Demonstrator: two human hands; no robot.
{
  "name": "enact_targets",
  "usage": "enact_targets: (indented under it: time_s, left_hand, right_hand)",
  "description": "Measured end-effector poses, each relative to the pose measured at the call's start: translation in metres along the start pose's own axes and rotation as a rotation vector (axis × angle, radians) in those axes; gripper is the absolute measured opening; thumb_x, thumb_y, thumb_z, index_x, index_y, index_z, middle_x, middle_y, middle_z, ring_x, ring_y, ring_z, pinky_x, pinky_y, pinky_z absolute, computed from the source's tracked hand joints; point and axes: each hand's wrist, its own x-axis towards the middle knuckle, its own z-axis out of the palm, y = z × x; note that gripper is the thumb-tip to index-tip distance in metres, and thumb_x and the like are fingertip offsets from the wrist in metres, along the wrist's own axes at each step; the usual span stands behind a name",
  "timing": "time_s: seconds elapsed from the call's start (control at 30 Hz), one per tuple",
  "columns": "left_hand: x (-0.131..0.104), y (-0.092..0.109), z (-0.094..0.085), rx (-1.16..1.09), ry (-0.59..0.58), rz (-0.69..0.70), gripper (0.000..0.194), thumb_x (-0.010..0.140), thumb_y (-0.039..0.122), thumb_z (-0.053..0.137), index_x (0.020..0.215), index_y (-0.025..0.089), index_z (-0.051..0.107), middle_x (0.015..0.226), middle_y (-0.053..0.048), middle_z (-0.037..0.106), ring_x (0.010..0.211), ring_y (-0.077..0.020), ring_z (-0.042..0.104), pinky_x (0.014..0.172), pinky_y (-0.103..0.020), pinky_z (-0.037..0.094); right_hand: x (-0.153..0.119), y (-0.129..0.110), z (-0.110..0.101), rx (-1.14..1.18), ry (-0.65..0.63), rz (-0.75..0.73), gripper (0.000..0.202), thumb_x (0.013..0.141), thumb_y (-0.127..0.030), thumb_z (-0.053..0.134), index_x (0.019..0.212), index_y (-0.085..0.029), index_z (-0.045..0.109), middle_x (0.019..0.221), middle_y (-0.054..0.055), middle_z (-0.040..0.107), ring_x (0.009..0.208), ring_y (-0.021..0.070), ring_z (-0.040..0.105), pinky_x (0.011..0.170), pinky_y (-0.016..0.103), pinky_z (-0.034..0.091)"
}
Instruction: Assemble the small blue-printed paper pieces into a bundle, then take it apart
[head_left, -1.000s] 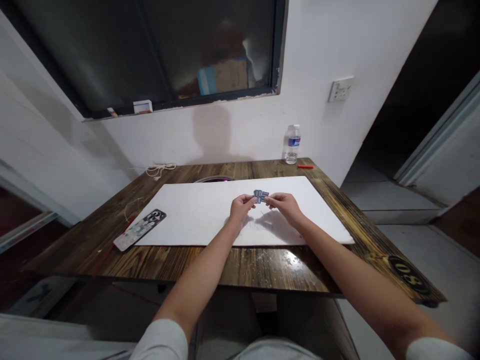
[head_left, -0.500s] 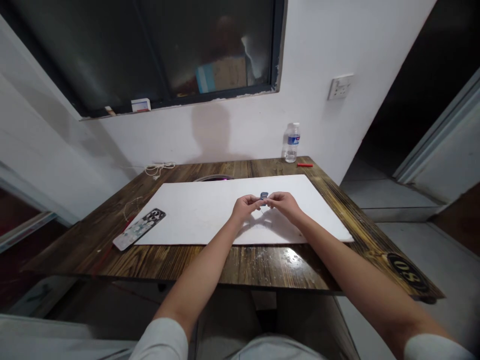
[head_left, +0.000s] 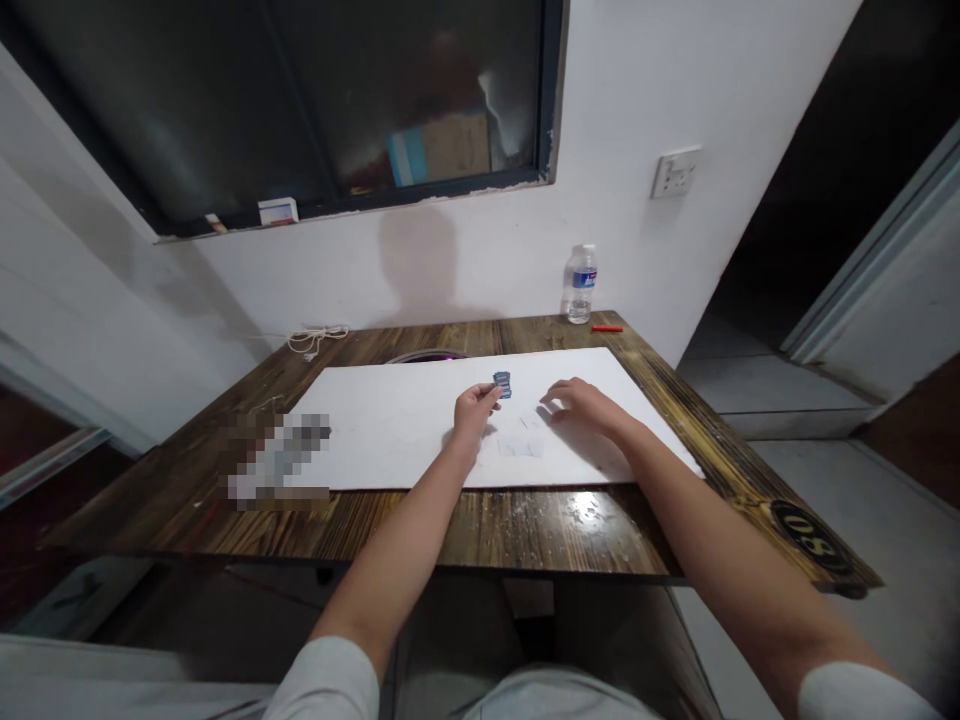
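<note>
Pinched in my left hand (head_left: 474,410) is a small bunch of blue cards (head_left: 502,384), slightly fanned, held just above the white board (head_left: 397,420). What is printed on them is too small to read. My right hand (head_left: 576,402) hovers to the right, apart from the cards, its fingers curved and spread with nothing visible in them. Between and below my hands, several small pale paper-like pieces (head_left: 520,446) lie on the board, faint against the white.
The board rests on a dark wooden table (head_left: 480,525). At the back stand a water bottle (head_left: 582,285), a red pen-like stick (head_left: 607,328) and a coiled white cable (head_left: 315,340). A blurred-out object (head_left: 281,460) overlaps the board's left edge. A wall with a window (head_left: 300,110) rises behind.
My hands have parted: the left moved slightly left with the blue cards, while the right let go of them and drew right. The pale pieces on the board now show.
</note>
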Motion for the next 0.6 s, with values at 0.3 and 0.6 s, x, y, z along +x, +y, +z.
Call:
enact_targets:
  time_s: [0.3, 0.6]
  left_hand:
    - [0.0, -0.002, 0.001, -0.001, -0.009, -0.002, 0.03, 0.06, 0.038, 0.08, 0.079, 0.017, 0.069, 0.069, -0.002, 0.066, 0.059, -0.0109, 0.056, 0.055, -0.022, 0.039]
    - [-0.001, -0.002, 0.0, 0.002, -0.009, -0.023, 0.028, 0.06, 0.035, 0.079, 0.079, 0.017, 0.069, 0.069, -0.001, 0.065, 0.058, -0.0093, 0.055, 0.056, -0.022, 0.038]
  right_hand:
    - [0.0, -0.013, 0.0, -0.087, -0.166, -0.072, 0.034, 0.078, -0.011, 0.062, 0.106, -0.026, 0.074, 0.116, 0.005, 0.071, 0.108, 0.027, 0.062, 0.096, 0.035, 0.044]
    - [0.0, -0.02, -0.002, -0.163, -0.173, -0.093, 0.023, 0.08, -0.012, 0.062, 0.098, -0.019, 0.075, 0.1, 0.008, 0.074, 0.094, 0.0237, 0.064, 0.085, 0.03, 0.046]
